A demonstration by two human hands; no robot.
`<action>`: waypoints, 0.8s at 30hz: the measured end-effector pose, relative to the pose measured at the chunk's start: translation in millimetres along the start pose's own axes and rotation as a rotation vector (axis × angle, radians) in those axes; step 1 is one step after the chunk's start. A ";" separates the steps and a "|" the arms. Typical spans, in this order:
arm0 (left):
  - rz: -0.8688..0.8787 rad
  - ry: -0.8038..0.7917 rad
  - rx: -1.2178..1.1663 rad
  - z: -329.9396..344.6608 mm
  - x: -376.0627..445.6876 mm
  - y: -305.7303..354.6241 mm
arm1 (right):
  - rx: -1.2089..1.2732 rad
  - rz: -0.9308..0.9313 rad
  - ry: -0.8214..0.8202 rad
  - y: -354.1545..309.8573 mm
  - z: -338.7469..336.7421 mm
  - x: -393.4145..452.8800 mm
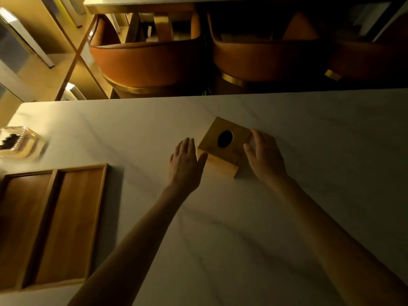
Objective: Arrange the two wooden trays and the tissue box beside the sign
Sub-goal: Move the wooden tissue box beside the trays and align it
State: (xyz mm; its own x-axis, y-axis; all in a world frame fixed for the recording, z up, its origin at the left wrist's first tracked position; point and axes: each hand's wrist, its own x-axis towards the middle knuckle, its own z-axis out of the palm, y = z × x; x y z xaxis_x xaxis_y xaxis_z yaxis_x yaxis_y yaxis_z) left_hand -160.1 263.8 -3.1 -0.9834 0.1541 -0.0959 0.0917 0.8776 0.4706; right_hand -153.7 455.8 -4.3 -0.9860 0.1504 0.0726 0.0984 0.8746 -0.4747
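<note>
A square wooden tissue box (220,166) with a dark oval hole in its top stands near the middle of the white marble table (220,228). My left hand (184,164) lies open against its left side, thumb touching the lower corner. My right hand (265,154) curls over the box's right edge. Two wooden trays lie side by side at the left: one tray (70,224) nearer the middle, the other tray (19,217) cut off by the frame edge. A clear acrylic sign (18,141) with dark print stands behind the trays, blurred.
Two orange upholstered chairs (145,60) (265,60) stand pushed in along the table's far edge. Another table (141,1) shows beyond them. Floor and a gold frame (75,54) lie at the upper left.
</note>
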 end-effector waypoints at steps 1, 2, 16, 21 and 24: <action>-0.037 -0.040 0.004 7.4 3.7 2.1 | 0.015 0.038 -0.056 6.0 2.5 5.6; -0.069 -0.070 0.013 13.5 6.6 3.8 | 0.025 0.070 -0.111 10.9 4.0 10.6; -0.443 -0.116 -1.044 34.0 21.3 5.2 | 0.592 0.240 -0.360 40.9 12.9 25.3; -0.397 -0.040 -0.960 22.8 4.7 9.8 | 0.540 0.202 -0.335 33.7 10.7 9.4; -0.347 0.027 -0.917 0.9 -6.0 6.4 | 0.535 0.208 -0.293 14.4 6.8 -1.0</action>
State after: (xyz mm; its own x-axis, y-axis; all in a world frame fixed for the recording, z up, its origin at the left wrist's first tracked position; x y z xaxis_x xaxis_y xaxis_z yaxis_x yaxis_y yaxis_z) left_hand -153.5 268.8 -0.4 -0.9372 -0.0662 -0.3425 -0.3489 0.1771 0.9203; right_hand -152.3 465.2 -17.1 -0.9571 0.0934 -0.2744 0.2848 0.4789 -0.8304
